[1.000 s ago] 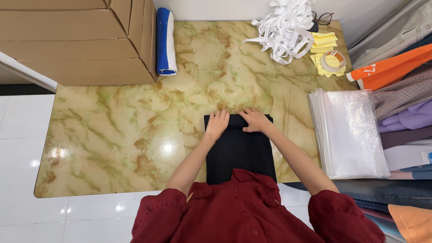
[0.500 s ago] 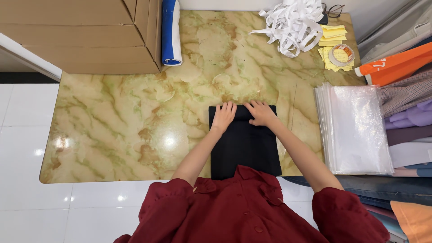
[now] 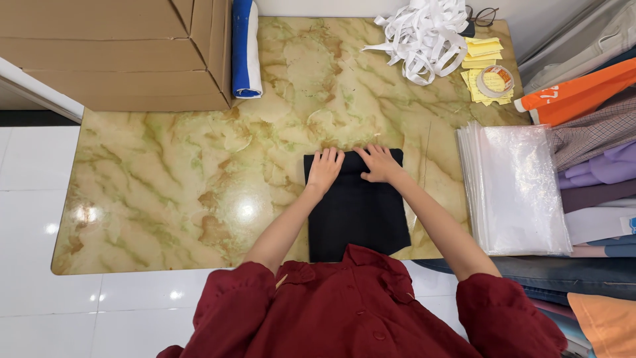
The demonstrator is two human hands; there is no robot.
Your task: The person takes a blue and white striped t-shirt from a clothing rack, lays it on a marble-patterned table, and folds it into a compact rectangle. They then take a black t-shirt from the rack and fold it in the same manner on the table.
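Pressing flat — left hand | right hand | each grip open, palms on folded black cloth's far edge

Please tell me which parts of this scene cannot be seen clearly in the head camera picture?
- Near edge of the folded black cloth: hidden by the person's dark red shirt.
- Cloth under the left hand and right hand: covered by the palms.
- Brown cardboard box: cut off by the top and left edges.
- Stack of coloured garments: cut off by the right edge.
- Roll of tape: too small for detail.
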